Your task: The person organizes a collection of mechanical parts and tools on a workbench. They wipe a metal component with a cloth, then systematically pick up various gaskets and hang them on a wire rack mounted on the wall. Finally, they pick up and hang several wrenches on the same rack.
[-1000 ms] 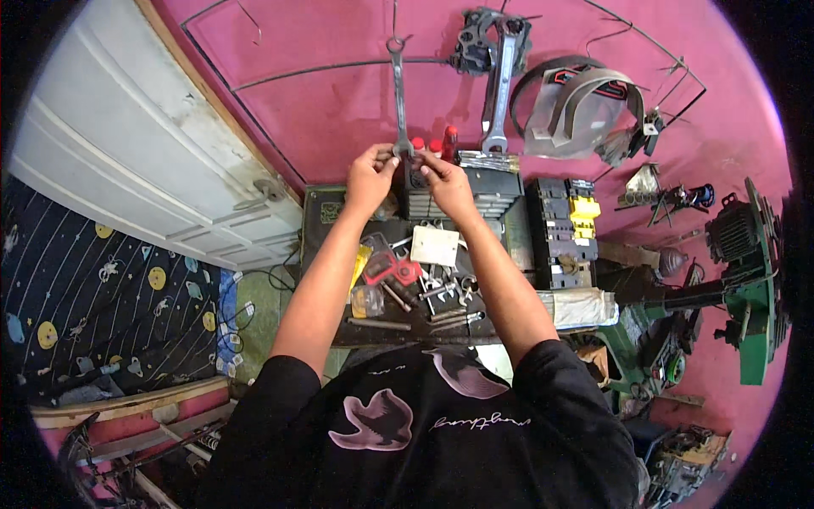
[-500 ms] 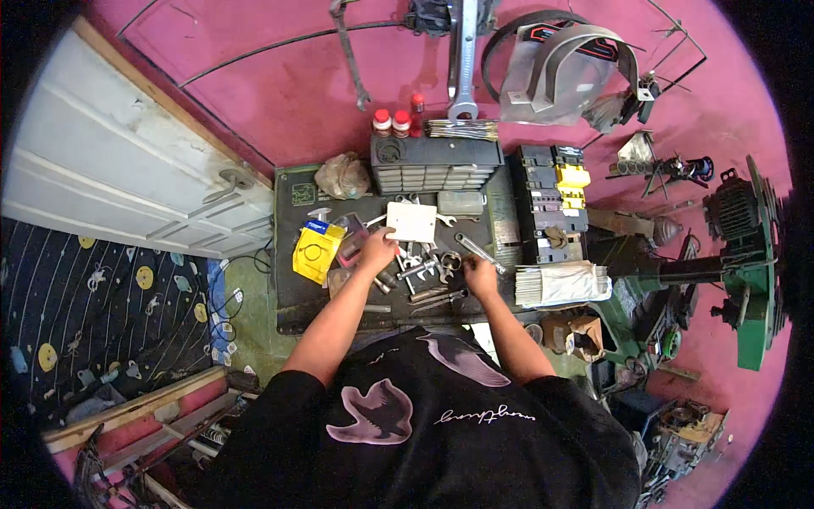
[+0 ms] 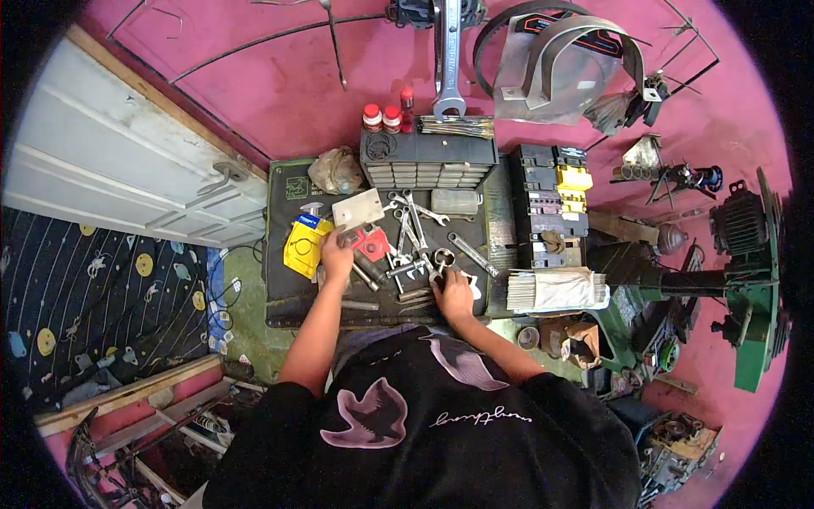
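Note:
My left hand [image 3: 337, 257] grips the near edge of a whitish flat rectangular case [image 3: 358, 209], held tilted above the left part of the workbench. Close by that hand are a yellow packet [image 3: 302, 249] and a red piece [image 3: 371, 243] in clear packaging. My right hand [image 3: 454, 294] is down at the near side of the tool pile, fingers curled and closed. Whatever lies under its fingertips is hidden. Just beyond them is a metal ring-shaped part [image 3: 443, 256]. Several open-end and combination wrenches [image 3: 411, 222] lie loosely between the hands, and one long wrench [image 3: 472, 254] rests to the right.
A small-drawer cabinet [image 3: 431, 163] stands at the back, with red-capped bottles [image 3: 381, 119] on top. Beside it sit a clear grey case [image 3: 455, 202] and a crumpled plastic bag [image 3: 335, 171]. Black and yellow boxes [image 3: 551, 204] and a paper stack [image 3: 558, 290] line the right side.
My left hand has carried the whitish case leftward, uncovering wrenches and the red piece. My right hand has shifted left and nearer to me, away from the long wrench.

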Tool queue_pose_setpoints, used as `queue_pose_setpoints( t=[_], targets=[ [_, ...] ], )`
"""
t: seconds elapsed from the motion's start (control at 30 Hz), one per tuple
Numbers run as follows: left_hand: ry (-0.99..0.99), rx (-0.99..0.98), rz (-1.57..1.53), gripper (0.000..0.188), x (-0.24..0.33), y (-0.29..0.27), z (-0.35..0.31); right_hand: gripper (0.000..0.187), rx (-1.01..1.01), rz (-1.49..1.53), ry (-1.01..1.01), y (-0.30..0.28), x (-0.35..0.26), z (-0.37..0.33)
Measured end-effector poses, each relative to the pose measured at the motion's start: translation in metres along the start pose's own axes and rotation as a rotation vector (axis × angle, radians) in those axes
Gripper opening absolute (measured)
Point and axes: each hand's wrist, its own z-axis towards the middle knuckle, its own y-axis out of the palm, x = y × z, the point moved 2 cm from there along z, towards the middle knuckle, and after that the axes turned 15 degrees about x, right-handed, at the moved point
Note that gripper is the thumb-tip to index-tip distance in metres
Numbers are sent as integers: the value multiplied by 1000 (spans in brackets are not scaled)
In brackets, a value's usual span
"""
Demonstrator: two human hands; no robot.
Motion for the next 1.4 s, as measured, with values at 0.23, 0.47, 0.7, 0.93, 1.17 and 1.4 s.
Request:
queue_pose_setpoints(
  t=[0.23,0.47,0.7,0.93,1.17,1.4],
  targets=[
    [80,-171,63,15,51,-5,-91,38,-127,-49,98,18,3,16],
    [-187,-757,5,49,8,73,-176,31,-260,-94,210,23,-1,31],
    [-325,-704,135,41,21,72,-168,32,-315,-141,85,24,1,34],
    [-540,-737,-10,28,12,91,-161,28,-340,-127,89,13,-7,41],
    [-665,-866,-176,35,44,64,-180,26,-524,401,459,-2,34,32],
    [-595,-1051,-273,27,99,-6,-167,17,-793,798,535,-90,-16,18]
  ],
)
